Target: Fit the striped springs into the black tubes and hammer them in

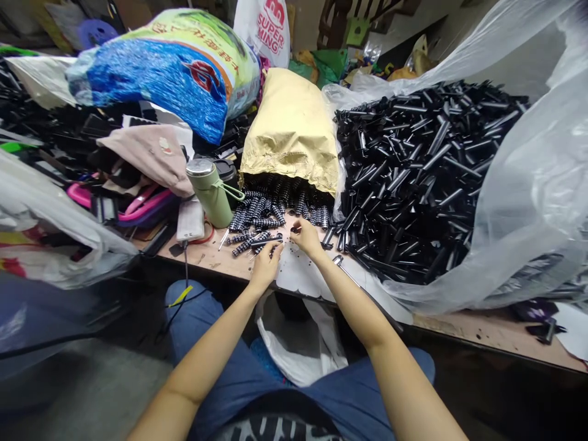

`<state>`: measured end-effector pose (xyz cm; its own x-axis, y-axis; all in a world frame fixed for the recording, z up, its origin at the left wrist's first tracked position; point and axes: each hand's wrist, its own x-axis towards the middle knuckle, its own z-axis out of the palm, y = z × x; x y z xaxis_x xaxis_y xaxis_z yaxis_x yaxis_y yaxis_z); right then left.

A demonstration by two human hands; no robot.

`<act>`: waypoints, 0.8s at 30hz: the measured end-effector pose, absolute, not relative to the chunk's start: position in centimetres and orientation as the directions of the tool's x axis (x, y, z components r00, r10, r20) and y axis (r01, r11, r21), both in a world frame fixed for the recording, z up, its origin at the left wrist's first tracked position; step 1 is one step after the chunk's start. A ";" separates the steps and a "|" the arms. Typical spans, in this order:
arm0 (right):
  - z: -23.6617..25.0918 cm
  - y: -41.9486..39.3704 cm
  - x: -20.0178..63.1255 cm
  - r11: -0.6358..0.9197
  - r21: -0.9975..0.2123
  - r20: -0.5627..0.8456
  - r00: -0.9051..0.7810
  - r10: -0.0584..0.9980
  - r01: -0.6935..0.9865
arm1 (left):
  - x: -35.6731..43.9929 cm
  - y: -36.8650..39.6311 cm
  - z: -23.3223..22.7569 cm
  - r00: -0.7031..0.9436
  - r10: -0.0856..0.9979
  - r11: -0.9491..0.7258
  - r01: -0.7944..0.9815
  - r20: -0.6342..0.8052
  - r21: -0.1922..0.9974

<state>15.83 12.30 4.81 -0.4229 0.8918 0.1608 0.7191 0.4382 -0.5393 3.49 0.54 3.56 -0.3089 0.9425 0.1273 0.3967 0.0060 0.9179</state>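
While both forearms reach out over the lap, the left hand (265,264) rests at the near edge of the wooden table (459,327), its fingers curled around a thin black tube (266,242) that sticks out leftward from the grip. Just right of that, the right hand (307,237) pinches a small dark part (295,229) between thumb and fingertips (too small to tell what it is). Directly beyond both grips, ridged black-and-white pieces (266,211) spill from a yellow paper sack (291,131). Further right of the right hand, a heap of black tubes (413,171) lies on clear plastic sheeting (528,202). Left of the left hand stands a green flask (211,190).
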 end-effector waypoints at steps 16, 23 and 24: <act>7.1 5.8 18.8 0.565 -0.784 0.394 -0.498 0.772 0.256 | 4.3 -0.1 3.9 -0.171 0.965 -0.102 0.448 0.198 0.888; 5.7 9.4 16.7 0.624 -0.667 0.323 -0.595 0.735 0.408 | 2.8 -0.3 2.8 -0.305 0.938 -0.052 0.340 0.162 0.939; 5.2 10.7 16.2 0.635 -0.616 0.278 -0.626 0.729 0.466 | 2.7 -0.1 2.6 -0.302 0.942 -0.045 0.324 0.148 0.945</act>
<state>16.16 10.67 5.21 -0.6258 0.7287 0.2781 0.4659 0.6351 -0.6161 2.66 -0.11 2.63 -0.3025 0.9415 0.1483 0.3243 -0.0447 0.9449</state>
